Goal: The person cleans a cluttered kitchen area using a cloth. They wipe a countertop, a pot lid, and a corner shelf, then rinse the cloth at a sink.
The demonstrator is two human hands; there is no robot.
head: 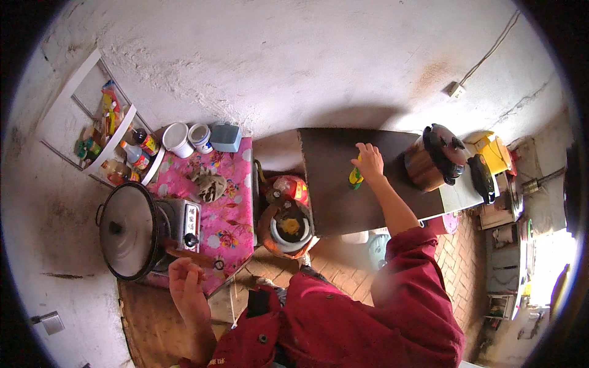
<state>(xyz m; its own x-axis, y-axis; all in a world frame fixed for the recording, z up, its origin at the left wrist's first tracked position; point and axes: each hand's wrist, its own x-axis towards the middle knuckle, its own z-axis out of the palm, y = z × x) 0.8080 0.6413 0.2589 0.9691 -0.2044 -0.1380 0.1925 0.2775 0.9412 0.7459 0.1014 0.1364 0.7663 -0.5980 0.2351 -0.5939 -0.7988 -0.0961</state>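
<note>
My left hand (188, 283) is at the lower left, fingers curled, just below a wooden handle (198, 258) that sticks out beside the wok. Whether the fingers touch this handle cannot be made out. The black-rimmed wok with its lid (129, 230) sits on a gas stove (181, 225) with a black knob. On the right, my right hand (369, 163) reaches over a dark tabletop (336, 207). Its thumb and fingers are around a small yellow and green packet or bottle (355, 178), whose upper part is mostly covered by the hand.
A pink flowered cloth (237, 193) bears a crumpled rag (209, 184) and tubs (178, 139). Sauce bottles (137, 154) fill a corner shelf. A gas cylinder (287, 230) stands between the tables. Rightward are a large lidded cooker (435, 158) and a yellow container (494, 154).
</note>
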